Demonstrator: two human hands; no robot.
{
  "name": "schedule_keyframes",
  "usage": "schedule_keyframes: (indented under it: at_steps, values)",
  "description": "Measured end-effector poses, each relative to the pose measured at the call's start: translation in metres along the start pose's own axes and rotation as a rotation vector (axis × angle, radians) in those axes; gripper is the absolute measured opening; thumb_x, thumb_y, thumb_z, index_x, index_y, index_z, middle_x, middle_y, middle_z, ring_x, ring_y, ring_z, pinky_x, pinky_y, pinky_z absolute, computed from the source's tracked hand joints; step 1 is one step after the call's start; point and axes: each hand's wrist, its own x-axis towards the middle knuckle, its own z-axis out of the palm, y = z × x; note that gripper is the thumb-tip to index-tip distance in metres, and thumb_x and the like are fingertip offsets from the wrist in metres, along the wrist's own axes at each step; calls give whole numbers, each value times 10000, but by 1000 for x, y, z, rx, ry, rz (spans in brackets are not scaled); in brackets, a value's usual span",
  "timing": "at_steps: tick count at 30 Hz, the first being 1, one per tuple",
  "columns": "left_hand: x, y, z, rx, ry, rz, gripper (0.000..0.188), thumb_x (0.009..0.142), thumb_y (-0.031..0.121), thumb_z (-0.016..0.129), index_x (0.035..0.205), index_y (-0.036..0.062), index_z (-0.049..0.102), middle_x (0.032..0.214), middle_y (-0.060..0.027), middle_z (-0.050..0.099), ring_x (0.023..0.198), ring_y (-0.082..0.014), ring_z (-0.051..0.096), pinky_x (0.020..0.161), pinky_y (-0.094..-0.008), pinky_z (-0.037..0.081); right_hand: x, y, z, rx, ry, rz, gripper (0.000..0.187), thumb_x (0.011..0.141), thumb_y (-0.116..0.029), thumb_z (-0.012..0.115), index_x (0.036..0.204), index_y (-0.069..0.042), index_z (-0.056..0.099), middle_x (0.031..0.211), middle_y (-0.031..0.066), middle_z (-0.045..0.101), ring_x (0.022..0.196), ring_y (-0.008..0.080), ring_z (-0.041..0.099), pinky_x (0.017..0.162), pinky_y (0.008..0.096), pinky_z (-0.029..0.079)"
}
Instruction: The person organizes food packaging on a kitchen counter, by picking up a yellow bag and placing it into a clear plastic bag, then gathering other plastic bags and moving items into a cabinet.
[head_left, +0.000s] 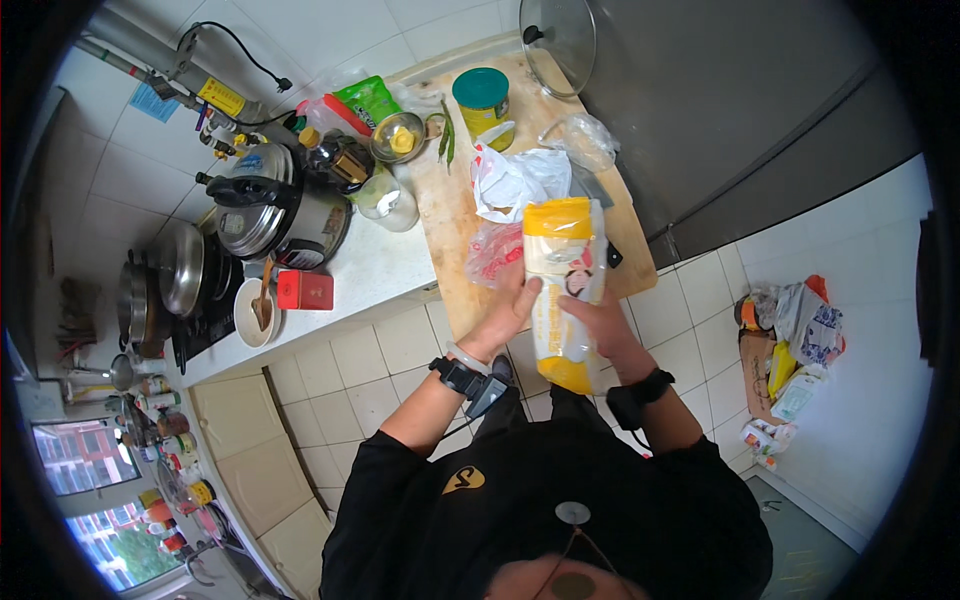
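Observation:
Between my two hands is a long yellow-and-white plastic package point(558, 252), its contents not readable from here. It is held upright over the near edge of a wooden board point(445, 270). My left hand point(515, 303) grips the package's left side, thumb on its front. My right hand point(598, 318) closes on the right side, its thumb also across the front. Just beyond the package lie a white plastic bag point(515, 180) and a reddish clear bag point(492, 250). A knife point(614, 257) lies partly hidden behind the package, its black handle showing.
Farther back on the board stand a green-lidded tub point(481, 95), green chili peppers point(447, 135) and a metal bowl point(398, 138). Leftward on the counter are a pressure cooker point(265, 210), a red box point(305, 290) and a white bowl point(252, 318). A dark refrigerator point(730, 110) borders the right.

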Motion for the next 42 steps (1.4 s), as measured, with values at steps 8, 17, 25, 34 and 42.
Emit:
schedule_keyframes:
  at_steps: [8, 17, 25, 34, 42]
  values:
    - [4, -8, -10, 969, 314, 15, 543, 616, 277, 787, 1048, 77, 526, 997, -149, 498, 952, -330, 460, 776, -423, 411, -50, -34, -65, -53, 178, -122, 501, 778, -27, 596, 1248, -2, 424, 1146, 92, 557, 1022, 193, 557, 858, 324, 463]
    - [3, -46, -15, 1288, -149, -162, 324, 725, 323, 664, 951, 94, 634, 917, -128, 587, 879, -291, 548, 697, -409, 460, -54, -22, -79, -1, 191, -104, 510, 784, -24, 591, 1262, -11, 413, 1162, 91, 546, 1015, 194, 558, 851, 329, 468]
    - [-20, -32, -47, -101, 276, -218, 142, 832, -14, 545, 940, 41, 620, 793, -7, 609, 693, -75, 548, 633, -211, 445, -32, -16, -52, 173, 2, -2, 511, 776, -45, 597, 1259, -42, 430, 1151, 72, 553, 1005, 192, 569, 830, 330, 489]
    - [-43, 21, -34, 269, 339, -55, 184, 806, -10, 574, 982, 24, 613, 807, -30, 579, 693, -68, 500, 597, -204, 426, 0, 2, -1, 9, -219, 81, 518, 750, -15, 604, 1245, -37, 451, 1151, 62, 560, 1023, 189, 562, 871, 323, 461]
    - [-59, 45, -82, -827, 325, -130, 366, 790, -46, 444, 1152, -11, 488, 1172, -135, 550, 1016, -226, 569, 857, -361, 472, 15, 19, 6, 58, -34, 12, 496, 775, -83, 616, 1239, -35, 447, 1123, 63, 565, 965, 169, 583, 791, 311, 497]
